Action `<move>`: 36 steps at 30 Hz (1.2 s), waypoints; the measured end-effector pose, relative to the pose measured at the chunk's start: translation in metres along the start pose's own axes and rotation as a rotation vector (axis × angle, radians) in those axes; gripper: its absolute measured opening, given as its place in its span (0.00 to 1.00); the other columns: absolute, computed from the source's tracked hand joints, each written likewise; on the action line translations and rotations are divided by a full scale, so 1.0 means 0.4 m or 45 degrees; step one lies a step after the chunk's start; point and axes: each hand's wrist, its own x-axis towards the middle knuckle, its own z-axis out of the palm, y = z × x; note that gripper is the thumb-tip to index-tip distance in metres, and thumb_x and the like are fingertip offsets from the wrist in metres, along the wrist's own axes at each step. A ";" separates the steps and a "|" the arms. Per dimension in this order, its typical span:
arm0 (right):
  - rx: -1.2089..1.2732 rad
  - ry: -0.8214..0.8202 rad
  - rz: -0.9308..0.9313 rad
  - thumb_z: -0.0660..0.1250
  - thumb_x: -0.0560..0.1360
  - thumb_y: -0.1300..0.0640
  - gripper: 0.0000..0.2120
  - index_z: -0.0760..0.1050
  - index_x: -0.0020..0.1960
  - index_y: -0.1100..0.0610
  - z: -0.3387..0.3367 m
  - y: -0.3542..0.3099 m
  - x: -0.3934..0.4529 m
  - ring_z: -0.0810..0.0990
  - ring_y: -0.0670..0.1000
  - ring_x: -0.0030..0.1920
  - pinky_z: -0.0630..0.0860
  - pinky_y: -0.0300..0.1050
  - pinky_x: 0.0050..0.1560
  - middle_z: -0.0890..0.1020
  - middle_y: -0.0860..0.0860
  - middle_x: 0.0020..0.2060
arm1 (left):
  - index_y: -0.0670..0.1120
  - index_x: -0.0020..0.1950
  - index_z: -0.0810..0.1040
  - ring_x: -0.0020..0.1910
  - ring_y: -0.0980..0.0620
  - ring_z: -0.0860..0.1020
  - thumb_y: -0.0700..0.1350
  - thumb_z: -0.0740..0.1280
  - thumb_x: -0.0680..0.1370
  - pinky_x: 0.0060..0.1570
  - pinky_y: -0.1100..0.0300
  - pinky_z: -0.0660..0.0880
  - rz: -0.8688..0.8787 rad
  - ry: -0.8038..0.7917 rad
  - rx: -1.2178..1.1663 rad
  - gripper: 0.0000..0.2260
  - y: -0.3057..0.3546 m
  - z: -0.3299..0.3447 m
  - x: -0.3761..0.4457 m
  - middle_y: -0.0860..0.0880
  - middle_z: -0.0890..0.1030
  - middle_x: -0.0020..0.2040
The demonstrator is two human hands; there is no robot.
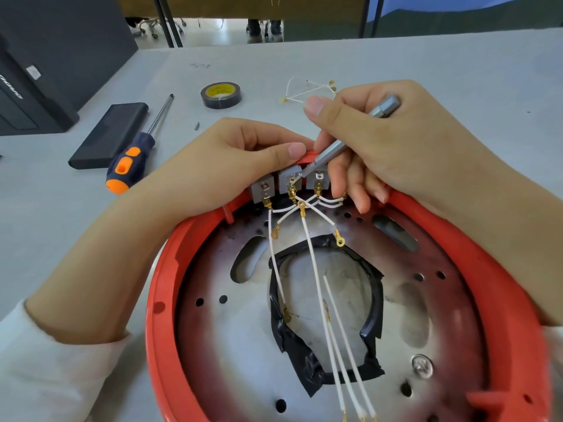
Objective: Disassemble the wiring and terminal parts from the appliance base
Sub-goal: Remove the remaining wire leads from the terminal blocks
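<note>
The round appliance base (170, 269) has a red plastic rim and a metal plate with holes and black tape round its central opening. Three grey terminal blocks (288, 178) sit at its far edge, with white wires (313, 263) and brass ring lugs running from them across the plate. My left hand (243, 159) grips the red rim behind the blocks, thumb on top. My right hand (380, 141) holds a grey metal screwdriver bit (338, 147) like a pen, its tip on the middle block's terminal.
On the grey table beyond the base lie an orange-and-blue screwdriver (137, 153), a black flat case (109, 135), a roll of black tape (221, 95) and a loose bundle of white wires (307, 91). A small screw (196, 125) lies near the tape. A dark box (45, 62) stands at far left.
</note>
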 end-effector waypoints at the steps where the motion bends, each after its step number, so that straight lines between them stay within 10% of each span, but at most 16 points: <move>1: 0.002 0.007 0.000 0.61 0.79 0.48 0.19 0.73 0.36 0.59 0.000 0.001 0.000 0.71 0.51 0.15 0.62 0.34 0.15 0.78 0.55 0.21 | 0.53 0.51 0.82 0.46 0.61 0.82 0.46 0.65 0.78 0.48 0.72 0.75 -0.003 0.003 0.003 0.07 0.000 0.000 0.000 0.57 0.85 0.45; 13: 0.045 -0.025 0.015 0.64 0.77 0.47 0.19 0.74 0.37 0.62 -0.006 0.005 0.005 0.72 0.51 0.15 0.62 0.33 0.15 0.80 0.56 0.23 | 0.53 0.52 0.80 0.47 0.63 0.81 0.38 0.62 0.80 0.48 0.72 0.74 0.021 -0.019 -0.002 0.11 -0.003 -0.001 0.000 0.58 0.85 0.47; 22: -0.015 -0.036 -0.047 0.67 0.76 0.47 0.20 0.74 0.37 0.64 -0.005 0.009 0.001 0.73 0.51 0.17 0.61 0.32 0.17 0.81 0.55 0.25 | 0.47 0.54 0.79 0.58 0.45 0.79 0.36 0.60 0.69 0.60 0.56 0.73 0.027 -0.050 -0.139 0.17 -0.011 -0.005 0.000 0.49 0.84 0.52; 31: -0.108 -0.117 0.014 0.66 0.77 0.51 0.16 0.70 0.34 0.56 -0.002 0.006 -0.001 0.75 0.52 0.18 0.61 0.32 0.17 0.83 0.54 0.28 | 0.44 0.54 0.78 0.58 0.53 0.80 0.34 0.62 0.73 0.61 0.63 0.73 -0.027 -0.049 -0.125 0.13 -0.006 -0.004 0.003 0.48 0.84 0.54; 36: -0.180 -0.115 -0.004 0.65 0.78 0.50 0.17 0.69 0.34 0.56 0.001 -0.001 -0.005 0.75 0.52 0.18 0.62 0.34 0.17 0.82 0.53 0.27 | 0.44 0.54 0.78 0.60 0.44 0.78 0.38 0.61 0.70 0.67 0.49 0.69 -0.046 -0.021 -0.086 0.15 -0.001 -0.003 0.000 0.41 0.82 0.56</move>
